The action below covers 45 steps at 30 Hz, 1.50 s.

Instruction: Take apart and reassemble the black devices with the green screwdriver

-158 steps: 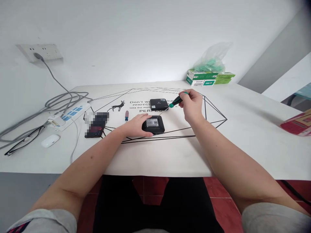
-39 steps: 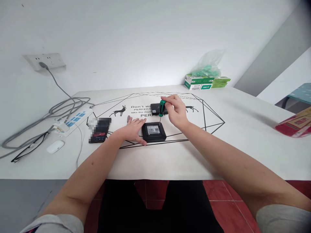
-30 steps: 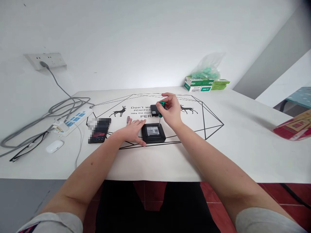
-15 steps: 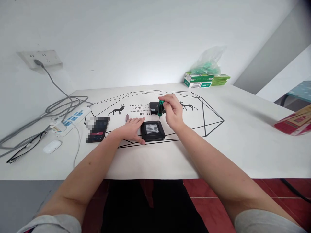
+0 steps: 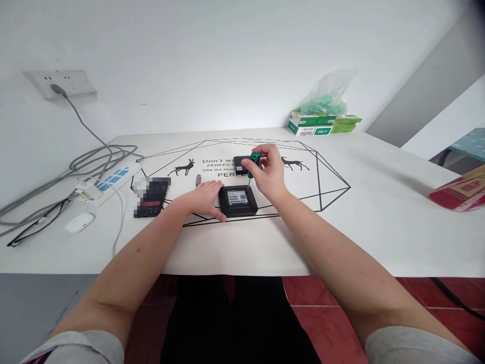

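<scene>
A square black box-shaped device (image 5: 238,208) with a white label on its upward face lies on the table. My left hand (image 5: 204,198) spans its left side, fingers at the far corner and thumb at the near one, holding it. My right hand (image 5: 270,174) is closed round the green and black handle of a screwdriver (image 5: 254,160). Its thin shaft slants down to the device's far right corner; whether the tip sits in a screw cannot be made out. Behind, partly hidden by the right hand, lies a smaller black box (image 5: 240,165). A second small screwdriver (image 5: 198,180) lies beyond my left hand.
Left of my hands lie a phone (image 5: 153,197), a white mouse-like case (image 5: 80,222), eyeglasses (image 5: 41,222) and a power strip (image 5: 113,181) with tangled grey cable. Green-and-white boxes (image 5: 311,124) under a plastic bag stand by the wall. A red package (image 5: 458,191) sits far right.
My right hand has shifted its grip on the screwdriver handle, the thumb now across it. The left hand and device stay together; the whole view has shifted slightly.
</scene>
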Tool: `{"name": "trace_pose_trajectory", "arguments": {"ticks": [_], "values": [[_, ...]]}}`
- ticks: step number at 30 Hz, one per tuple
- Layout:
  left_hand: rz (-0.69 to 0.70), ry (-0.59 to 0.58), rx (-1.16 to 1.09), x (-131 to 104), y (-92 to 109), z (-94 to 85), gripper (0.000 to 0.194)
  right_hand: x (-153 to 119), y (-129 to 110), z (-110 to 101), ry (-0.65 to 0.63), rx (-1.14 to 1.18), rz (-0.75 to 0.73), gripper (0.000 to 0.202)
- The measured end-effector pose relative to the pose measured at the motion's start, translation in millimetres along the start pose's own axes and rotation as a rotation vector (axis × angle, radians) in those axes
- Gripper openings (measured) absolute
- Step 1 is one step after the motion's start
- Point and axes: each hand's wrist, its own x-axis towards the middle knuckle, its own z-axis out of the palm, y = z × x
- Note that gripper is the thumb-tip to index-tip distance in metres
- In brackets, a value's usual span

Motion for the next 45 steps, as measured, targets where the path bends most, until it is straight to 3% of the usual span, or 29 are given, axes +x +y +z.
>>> {"name": "trace_pose_trajectory", "arguments": {"ticks": [7,13,18,29,45], "values": [[-0.003,0.009,-0.023,-2,5,-4.7,0.143,1,-5,-5,-0.074,-0.046,-0.014,0.032],[0.019,0.013,-0.086,2,21,-2.0,0.143,2,-10,-6,0.067,-0.029,-0.044,0.039],[0.071,0.036,-0.116,4,29,4.3,0.144,-6,-15,5,-0.032,-0.007,-0.078,0.040],[0.090,-0.011,-0.193,9,25,8.8,0.159,-9,-18,12,-0.090,-0.078,-0.126,0.033],[0.091,-0.034,-0.156,10,24,8.9,0.159,-7,-19,11,-0.079,-0.034,-0.067,0.036]]}}
